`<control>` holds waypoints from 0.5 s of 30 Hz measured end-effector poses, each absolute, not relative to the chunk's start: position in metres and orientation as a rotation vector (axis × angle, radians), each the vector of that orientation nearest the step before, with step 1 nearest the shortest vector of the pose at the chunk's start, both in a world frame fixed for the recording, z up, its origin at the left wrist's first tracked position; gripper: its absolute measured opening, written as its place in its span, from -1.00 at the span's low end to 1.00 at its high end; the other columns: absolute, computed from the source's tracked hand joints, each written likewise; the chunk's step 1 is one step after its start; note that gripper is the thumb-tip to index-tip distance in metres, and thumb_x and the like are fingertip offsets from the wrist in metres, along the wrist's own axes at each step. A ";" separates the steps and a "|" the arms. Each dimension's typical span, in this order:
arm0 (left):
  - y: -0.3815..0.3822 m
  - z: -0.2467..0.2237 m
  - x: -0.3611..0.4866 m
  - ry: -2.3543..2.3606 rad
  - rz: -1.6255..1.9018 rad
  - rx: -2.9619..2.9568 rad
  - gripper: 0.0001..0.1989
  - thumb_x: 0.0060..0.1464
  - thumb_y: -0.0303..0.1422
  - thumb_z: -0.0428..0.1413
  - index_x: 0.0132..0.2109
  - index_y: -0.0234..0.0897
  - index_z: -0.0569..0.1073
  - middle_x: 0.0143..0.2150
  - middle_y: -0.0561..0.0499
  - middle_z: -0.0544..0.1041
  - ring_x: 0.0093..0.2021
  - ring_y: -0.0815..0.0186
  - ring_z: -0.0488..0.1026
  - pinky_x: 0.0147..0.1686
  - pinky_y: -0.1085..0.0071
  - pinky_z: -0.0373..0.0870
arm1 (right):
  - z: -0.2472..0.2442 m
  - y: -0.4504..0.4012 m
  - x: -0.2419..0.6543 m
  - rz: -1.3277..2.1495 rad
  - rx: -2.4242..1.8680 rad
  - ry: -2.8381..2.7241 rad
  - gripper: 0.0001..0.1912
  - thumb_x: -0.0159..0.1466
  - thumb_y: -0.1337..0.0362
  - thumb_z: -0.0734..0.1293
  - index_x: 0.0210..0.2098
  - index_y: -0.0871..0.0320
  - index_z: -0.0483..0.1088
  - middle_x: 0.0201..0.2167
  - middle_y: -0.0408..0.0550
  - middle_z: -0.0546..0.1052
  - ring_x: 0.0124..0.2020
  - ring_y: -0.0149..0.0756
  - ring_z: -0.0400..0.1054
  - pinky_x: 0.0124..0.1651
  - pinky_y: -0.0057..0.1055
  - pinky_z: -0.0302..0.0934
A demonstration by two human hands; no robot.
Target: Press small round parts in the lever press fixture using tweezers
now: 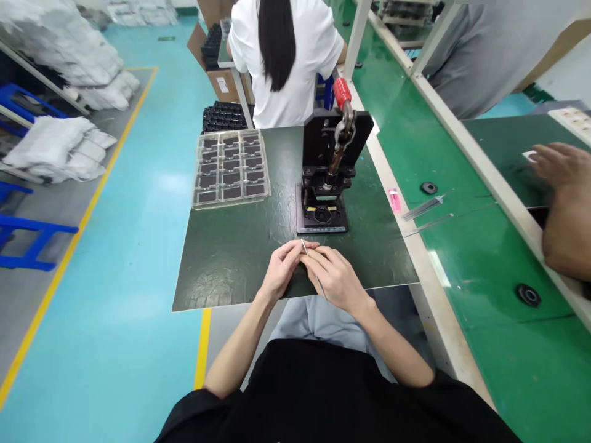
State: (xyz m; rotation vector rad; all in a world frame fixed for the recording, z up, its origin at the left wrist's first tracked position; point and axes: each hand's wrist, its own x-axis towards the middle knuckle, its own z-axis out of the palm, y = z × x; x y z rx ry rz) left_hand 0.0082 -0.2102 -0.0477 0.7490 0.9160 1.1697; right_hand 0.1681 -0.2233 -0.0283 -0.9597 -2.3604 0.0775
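My left hand (279,269) and my right hand (336,277) meet at the front of the dark green tabletop (221,258). A thin pale rod (305,247) runs out between the fingertips of my right hand, its lower end passing under the palm. The left fingers are curled and pressed together against the right ones; whatever they hold is hidden. Just beyond my hands stands a black hand press (337,147) with a red-wrapped handle (342,92). In its base sits a round black part (322,214).
A clear tray (265,184) of dark rectangular pieces lies left of the press. To the right runs a green conveyor (489,258) with thin strips (422,208) and black rings (527,295). A person in white (305,92) sits ahead; another person's hand (566,169) is far right.
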 end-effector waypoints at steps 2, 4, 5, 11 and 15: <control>-0.212 -0.048 0.007 0.918 1.207 0.686 -0.64 0.01 -0.09 0.41 -0.25 -0.32 0.65 -0.18 -0.11 0.68 -0.13 0.25 0.60 -0.01 0.42 0.49 | -0.027 -0.221 0.168 0.115 -0.921 -2.423 -0.65 0.43 0.45 0.21 0.11 0.20 0.50 0.02 0.13 0.62 0.01 -0.09 0.46 -0.04 -0.16 0.42; -0.211 -0.049 0.005 0.894 1.240 0.542 -0.64 -0.05 -0.12 0.45 -0.30 -0.33 0.61 -0.22 -0.08 0.66 -0.18 0.31 0.60 -0.07 0.45 0.51 | -0.025 -0.217 0.172 0.185 -0.859 -2.429 -0.59 0.43 0.47 0.18 0.15 0.09 0.50 0.07 0.04 0.62 0.04 -0.13 0.47 -0.02 -0.18 0.42; -0.210 -0.048 0.004 0.880 1.258 0.449 -0.66 -0.04 -0.15 0.45 -0.31 -0.32 0.58 -0.24 -0.05 0.65 -0.20 0.33 0.59 -0.10 0.47 0.52 | -0.024 -0.214 0.176 0.225 -0.863 -2.380 -0.57 0.44 0.46 0.16 0.16 0.04 0.50 0.07 0.00 0.62 0.04 -0.16 0.48 0.00 -0.18 0.42; -0.203 -0.043 -0.003 0.776 1.311 0.108 -0.82 0.15 -0.36 0.34 -0.27 -0.30 0.48 -0.53 0.19 0.30 -0.54 0.55 0.33 -0.63 0.71 0.21 | -0.031 -0.175 0.185 0.129 -1.542 -1.694 -0.64 0.44 0.03 0.28 0.03 0.14 0.48 -0.27 0.02 0.63 -0.24 -0.17 0.48 -0.18 -0.25 0.39; -0.202 -0.038 -0.003 0.730 1.285 0.065 -0.85 0.23 -0.40 0.27 -0.26 -0.31 0.45 -0.54 0.21 0.18 -0.62 0.59 0.14 -0.75 0.75 0.01 | -0.043 -0.147 0.172 0.021 -1.720 -1.770 -0.41 0.36 -0.22 0.29 0.01 0.19 0.45 -0.22 0.14 0.59 -0.14 -0.02 0.43 -0.19 -0.23 0.35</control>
